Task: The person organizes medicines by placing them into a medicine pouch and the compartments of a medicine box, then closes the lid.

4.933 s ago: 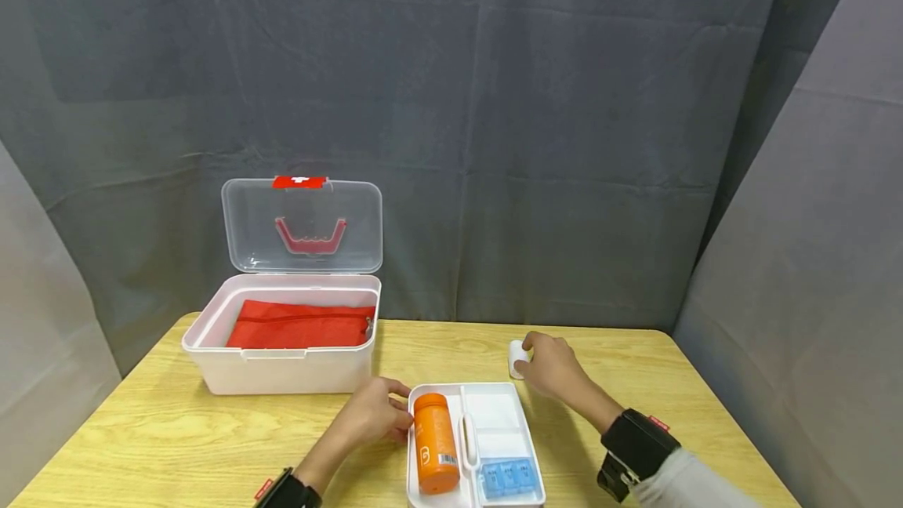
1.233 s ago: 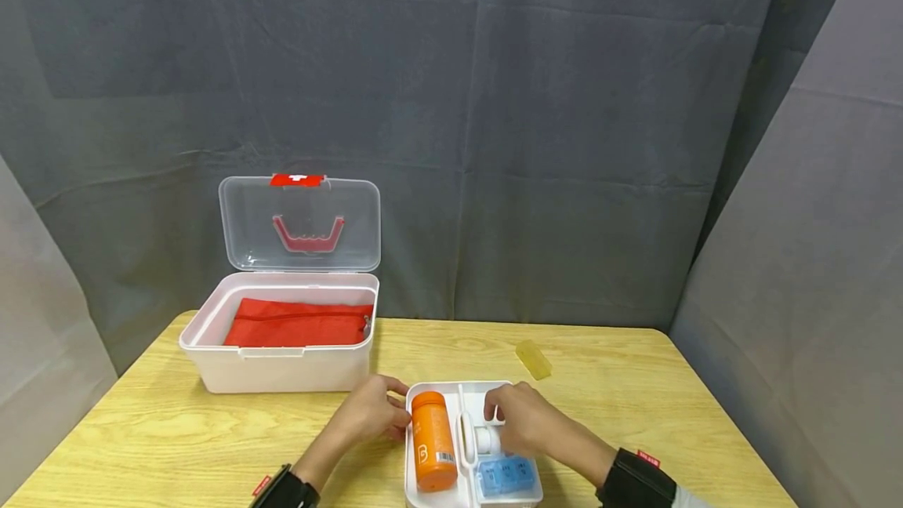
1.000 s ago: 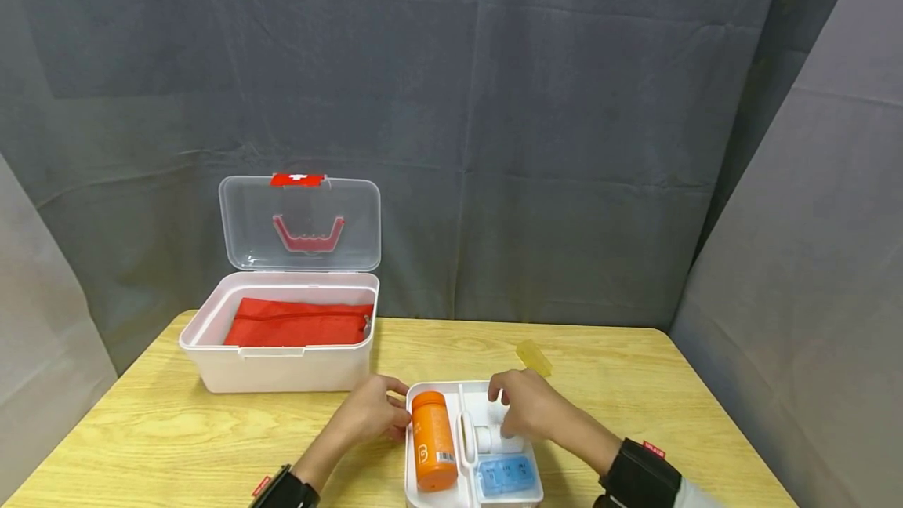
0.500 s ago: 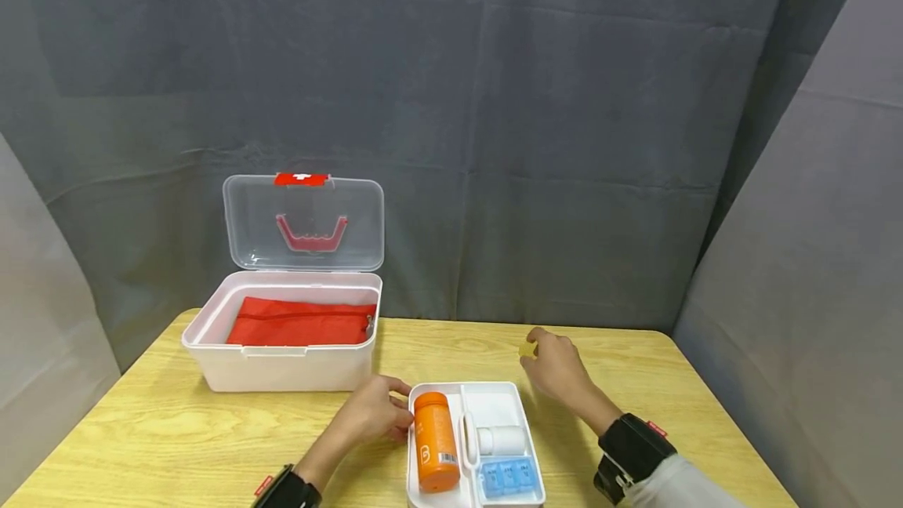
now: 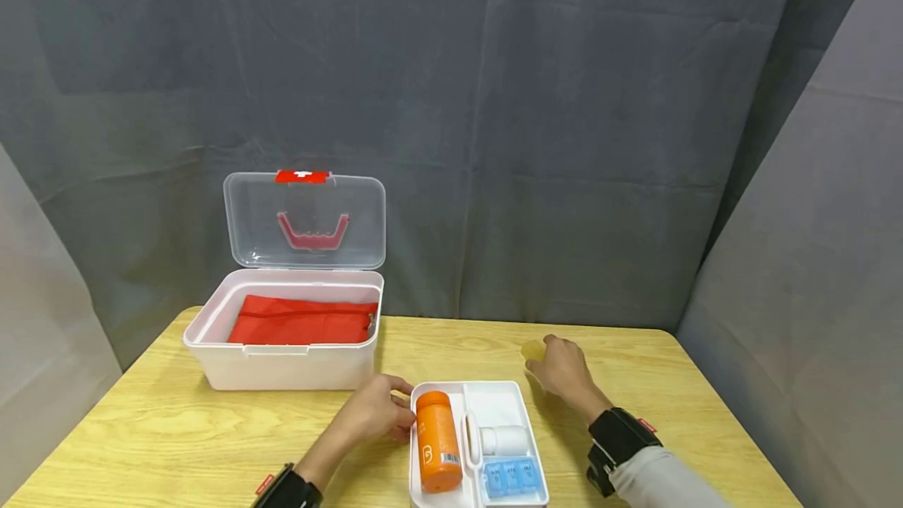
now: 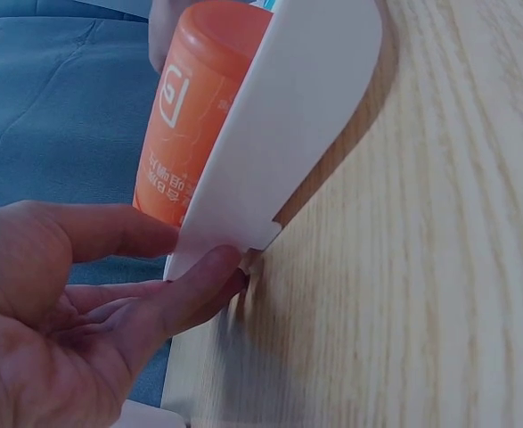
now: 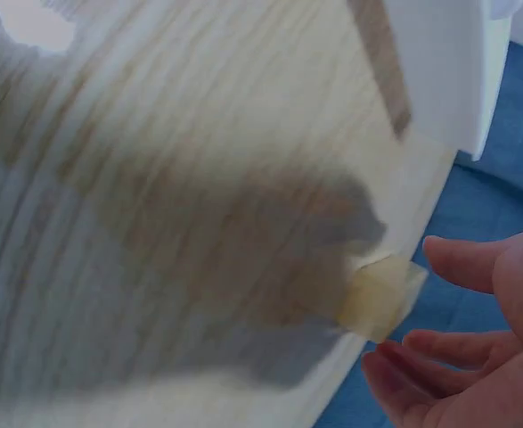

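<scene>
In the head view, my left hand (image 5: 377, 411) pinches the left edge of a white divided tray (image 5: 494, 402), thumb and fingers on either side of its wall in the left wrist view. The tray holds an orange bottle (image 5: 438, 441), a small white bottle (image 5: 504, 440) lying down and a blue pill box (image 5: 513, 477). At the back right, my right hand (image 5: 564, 373) is beside a small translucent yellow piece (image 7: 381, 296) on the table. Its thumb and fingers are spread around the piece, with a gap at the thumb; the fingers partly hide it in the head view.
A white first-aid box (image 5: 282, 371) stands at the back left, its clear lid (image 5: 310, 202) raised. Inside lies a red zipped pouch (image 5: 303, 321). Grey cloth (image 5: 451, 132) hangs behind the wooden table (image 5: 176, 445).
The white bottle has gone from the table into the tray's right side, carried by my right hand. That hand has since let go and returned to the yellow piece. My left hand has stayed at the tray.
</scene>
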`<state>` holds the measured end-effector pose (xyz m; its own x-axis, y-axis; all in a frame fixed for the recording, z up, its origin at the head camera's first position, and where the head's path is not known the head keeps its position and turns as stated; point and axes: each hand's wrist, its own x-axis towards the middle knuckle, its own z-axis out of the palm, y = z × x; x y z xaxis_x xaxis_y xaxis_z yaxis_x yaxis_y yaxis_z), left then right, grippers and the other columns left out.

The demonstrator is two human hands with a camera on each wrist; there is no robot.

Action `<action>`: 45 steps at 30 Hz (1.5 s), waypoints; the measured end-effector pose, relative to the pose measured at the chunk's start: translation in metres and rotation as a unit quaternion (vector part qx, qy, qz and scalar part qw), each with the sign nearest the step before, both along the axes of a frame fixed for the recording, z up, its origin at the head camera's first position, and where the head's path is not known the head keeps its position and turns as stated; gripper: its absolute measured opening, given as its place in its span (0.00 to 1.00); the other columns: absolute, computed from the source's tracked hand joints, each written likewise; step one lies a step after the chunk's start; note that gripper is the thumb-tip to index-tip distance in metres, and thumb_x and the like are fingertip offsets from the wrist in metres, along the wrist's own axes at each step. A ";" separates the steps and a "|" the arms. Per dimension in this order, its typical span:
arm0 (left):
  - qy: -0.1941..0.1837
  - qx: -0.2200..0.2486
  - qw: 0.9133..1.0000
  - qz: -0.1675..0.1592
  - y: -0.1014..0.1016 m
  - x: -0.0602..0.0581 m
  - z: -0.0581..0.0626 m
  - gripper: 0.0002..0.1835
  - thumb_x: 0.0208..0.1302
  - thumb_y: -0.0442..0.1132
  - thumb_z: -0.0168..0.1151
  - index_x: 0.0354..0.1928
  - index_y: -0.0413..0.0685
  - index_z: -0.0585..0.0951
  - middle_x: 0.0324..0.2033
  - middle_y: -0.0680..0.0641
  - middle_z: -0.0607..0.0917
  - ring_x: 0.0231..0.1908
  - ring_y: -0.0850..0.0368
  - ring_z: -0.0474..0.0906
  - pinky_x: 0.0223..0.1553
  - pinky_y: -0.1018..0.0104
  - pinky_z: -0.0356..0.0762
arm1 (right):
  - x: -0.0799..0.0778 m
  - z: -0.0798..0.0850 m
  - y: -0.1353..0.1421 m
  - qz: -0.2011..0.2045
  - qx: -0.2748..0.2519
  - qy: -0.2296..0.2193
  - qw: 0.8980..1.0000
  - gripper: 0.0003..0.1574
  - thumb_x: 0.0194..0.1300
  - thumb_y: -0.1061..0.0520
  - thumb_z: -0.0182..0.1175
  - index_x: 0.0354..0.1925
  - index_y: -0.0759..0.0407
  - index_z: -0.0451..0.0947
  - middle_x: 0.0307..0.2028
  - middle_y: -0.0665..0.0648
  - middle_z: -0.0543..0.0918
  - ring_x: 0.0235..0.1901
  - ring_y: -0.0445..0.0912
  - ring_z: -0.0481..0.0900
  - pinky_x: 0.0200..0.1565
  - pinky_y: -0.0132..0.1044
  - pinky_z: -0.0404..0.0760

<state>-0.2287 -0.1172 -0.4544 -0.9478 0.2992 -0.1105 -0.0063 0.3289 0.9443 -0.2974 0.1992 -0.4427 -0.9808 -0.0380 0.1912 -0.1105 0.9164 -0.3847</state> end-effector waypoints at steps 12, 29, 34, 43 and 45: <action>-0.010 0.009 1.000 -0.001 0.000 -0.002 0.000 0.25 0.53 0.23 0.66 0.56 0.21 0.75 0.36 0.35 0.88 0.28 0.48 0.87 0.32 0.52 0.89 | -0.006 -0.008 0.006 -0.007 -0.023 0.027 0.999 0.23 0.55 0.66 0.64 0.47 0.81 0.80 0.43 0.78 0.84 0.41 0.68 0.84 0.43 0.56 0.86; -0.006 0.005 1.000 0.000 0.000 -0.001 -0.001 0.25 0.53 0.23 0.66 0.55 0.22 0.76 0.35 0.37 0.88 0.28 0.49 0.87 0.32 0.52 0.89 | 0.012 0.014 -0.014 0.030 -0.076 0.034 0.996 0.21 0.54 0.64 0.67 0.48 0.71 0.83 0.39 0.66 0.87 0.39 0.57 0.84 0.40 0.51 0.84; -0.006 0.008 1.000 -0.001 -0.001 -0.001 -0.001 0.25 0.53 0.23 0.66 0.55 0.22 0.76 0.35 0.37 0.88 0.28 0.49 0.87 0.32 0.52 0.89 | 0.028 0.023 -0.025 0.057 -0.087 0.042 0.994 0.19 0.52 0.64 0.70 0.46 0.66 0.85 0.38 0.62 0.87 0.40 0.56 0.84 0.40 0.50 0.84; -0.008 0.004 1.000 0.000 0.000 0.000 0.001 0.25 0.53 0.23 0.66 0.55 0.22 0.76 0.35 0.37 0.88 0.28 0.49 0.86 0.32 0.52 0.89 | 0.053 0.024 -0.041 0.105 -0.082 0.043 0.990 0.18 0.46 0.68 0.72 0.40 0.61 0.87 0.35 0.57 0.88 0.39 0.52 0.84 0.41 0.47 0.84; -0.009 0.006 1.000 0.001 0.000 0.000 0.001 0.25 0.53 0.22 0.66 0.55 0.22 0.76 0.35 0.37 0.87 0.28 0.49 0.86 0.32 0.52 0.89 | 0.056 0.023 -0.043 0.118 -0.081 0.036 0.989 0.19 0.45 0.69 0.72 0.39 0.61 0.87 0.35 0.56 0.88 0.38 0.52 0.84 0.40 0.46 0.84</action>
<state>-0.2283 -0.1170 -0.4534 -0.9460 0.2995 -0.1243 -0.0239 0.3179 0.9478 -0.2411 0.1560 -0.4196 -0.9320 -0.2272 0.2825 -0.3462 0.7889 -0.5077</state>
